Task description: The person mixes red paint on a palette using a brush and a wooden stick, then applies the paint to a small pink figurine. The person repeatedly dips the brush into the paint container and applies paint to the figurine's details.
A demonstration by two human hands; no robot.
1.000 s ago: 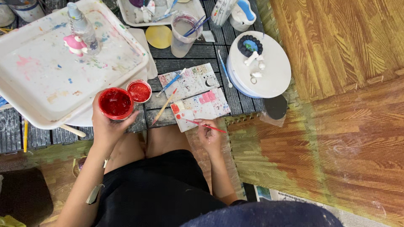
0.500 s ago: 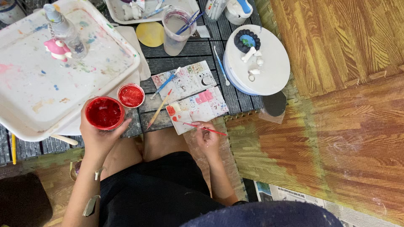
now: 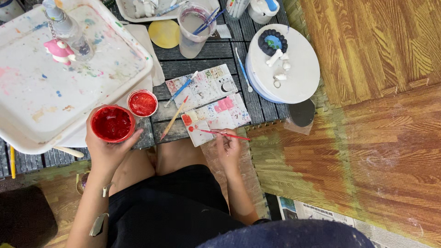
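My left hand (image 3: 106, 151) grips an open pot of red paint (image 3: 111, 123) at the near edge of the low dark slatted table (image 3: 202, 54). Its red-stained lid (image 3: 142, 103) lies just to the right of the pot. My right hand (image 3: 228, 148) holds a thin red-handled brush (image 3: 219, 133), whose tip touches a red blob on the lower of two paint-smeared white cards (image 3: 216, 115). Across the cards lie a blue-handled brush (image 3: 182, 88) and a wooden-handled brush (image 3: 173, 119).
A big paint-spattered white tray (image 3: 55, 87) with a small bottle and a pink figure fills the left. Farther back stand a cup of cloudy water with brushes (image 3: 193, 27) and a yellow disc (image 3: 164, 33). A round white turntable (image 3: 287, 62) carries clay pieces. To the right is a wood-pattern floor mat.
My left hand has carried the red paint pot slightly down and toward me, away from the tray. My right hand stays at the lower card with the brush.
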